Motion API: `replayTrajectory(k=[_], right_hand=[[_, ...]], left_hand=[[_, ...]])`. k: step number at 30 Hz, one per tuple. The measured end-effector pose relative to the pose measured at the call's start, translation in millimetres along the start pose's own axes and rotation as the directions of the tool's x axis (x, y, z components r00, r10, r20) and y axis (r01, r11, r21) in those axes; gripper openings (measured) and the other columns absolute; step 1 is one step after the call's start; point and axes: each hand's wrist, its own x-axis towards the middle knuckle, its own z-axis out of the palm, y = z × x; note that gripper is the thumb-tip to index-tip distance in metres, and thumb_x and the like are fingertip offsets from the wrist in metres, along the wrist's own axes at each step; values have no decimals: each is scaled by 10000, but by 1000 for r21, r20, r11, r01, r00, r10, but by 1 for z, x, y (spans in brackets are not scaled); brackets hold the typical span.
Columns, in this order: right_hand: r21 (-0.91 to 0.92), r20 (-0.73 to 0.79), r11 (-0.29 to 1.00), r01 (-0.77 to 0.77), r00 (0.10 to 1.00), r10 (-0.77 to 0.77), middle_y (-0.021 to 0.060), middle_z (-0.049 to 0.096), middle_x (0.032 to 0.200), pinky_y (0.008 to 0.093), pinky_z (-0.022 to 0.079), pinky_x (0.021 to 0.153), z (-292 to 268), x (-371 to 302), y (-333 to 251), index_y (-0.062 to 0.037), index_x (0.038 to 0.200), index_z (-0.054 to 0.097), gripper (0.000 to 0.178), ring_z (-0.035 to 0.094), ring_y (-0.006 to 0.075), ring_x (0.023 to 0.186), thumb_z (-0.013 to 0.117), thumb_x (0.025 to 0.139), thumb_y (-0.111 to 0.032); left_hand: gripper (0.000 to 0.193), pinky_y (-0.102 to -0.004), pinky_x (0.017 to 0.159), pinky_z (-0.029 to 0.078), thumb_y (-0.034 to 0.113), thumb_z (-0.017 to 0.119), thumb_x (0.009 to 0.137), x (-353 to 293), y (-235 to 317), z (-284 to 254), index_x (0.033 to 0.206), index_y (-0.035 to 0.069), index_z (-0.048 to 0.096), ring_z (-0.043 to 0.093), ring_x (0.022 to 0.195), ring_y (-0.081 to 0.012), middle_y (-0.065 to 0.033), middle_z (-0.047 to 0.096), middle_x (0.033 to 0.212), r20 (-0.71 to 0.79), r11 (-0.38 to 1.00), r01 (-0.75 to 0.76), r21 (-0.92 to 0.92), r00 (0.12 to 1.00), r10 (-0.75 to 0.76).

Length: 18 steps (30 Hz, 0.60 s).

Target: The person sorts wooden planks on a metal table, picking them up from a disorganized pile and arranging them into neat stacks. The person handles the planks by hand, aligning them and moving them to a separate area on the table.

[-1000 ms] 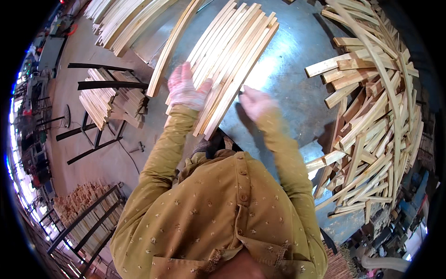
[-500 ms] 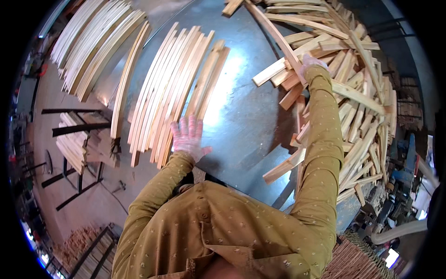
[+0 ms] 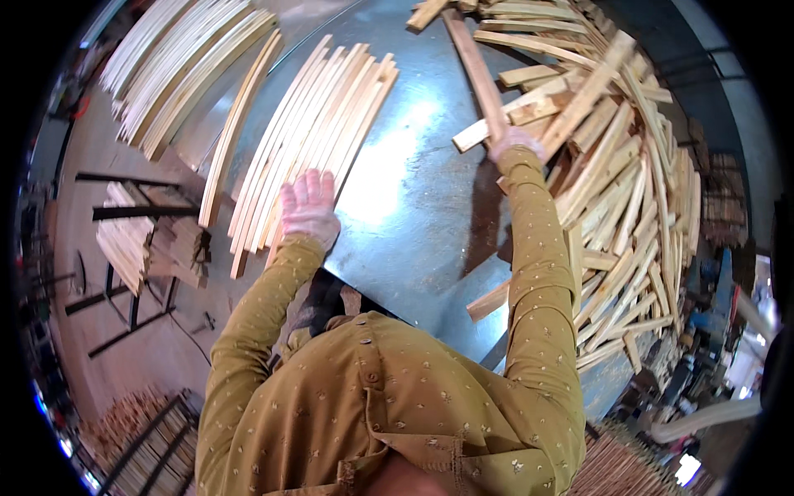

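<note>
My left hand point(image 3: 308, 204), in a pale glove with pinkish fingers, lies flat with fingers stretched out on the near ends of a row of wooden strips point(image 3: 310, 132). These strips lie side by side on the metal table. At the edge of the pile, my right hand point(image 3: 517, 146), also gloved, is closed round the near end of a long reddish-brown wooden strip point(image 3: 475, 70). That strip slants up and away to the left, over the table. The right fingertips are partly hidden by the hand itself.
A jumbled pile of wooden pieces point(image 3: 616, 198) covers the table's right side. One single strip point(image 3: 240, 124) and a stack of pale strips point(image 3: 178, 62) lie to the left. Beyond the table's left edge stands a black metal rack point(image 3: 124, 213) with wood on it.
My left hand has shifted left, and the separate strips at the row's right side now lie against the others. My right hand has moved left, bringing the brown strip's near end with it.
</note>
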Motion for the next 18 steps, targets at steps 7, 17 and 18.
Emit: replayTrajectory(k=[7,17,18], right_hand=[[738,622,664,-122,505,-599,121,701,827,297,532,526,21,-224,-72,-33,1163,554,413,662,165,647,681,853,-274],[411,-478,827,-384,682,554,195,563,1239,451,488,909,28,-11,22,-41,1386,367,707,585,316,1092,643,843,-401],[485,-305,792,-371,777,551,210,586,1217,444,489,917,23,-2,19,-44,1373,379,740,608,357,1057,677,797,-400]], left_hand=[[698,-268,890,458,392,585,948,-31,42,56,1440,-20,310,537,1024,-155,-89,544,1212,7,-399,33,-917,998,67],[723,-361,620,527,573,710,790,-25,42,71,1214,12,540,593,687,-210,-84,612,851,421,-550,627,-551,778,466],[704,-354,668,524,529,713,807,-26,37,82,1235,1,531,597,748,-218,-100,619,913,405,-491,530,-692,847,344]])
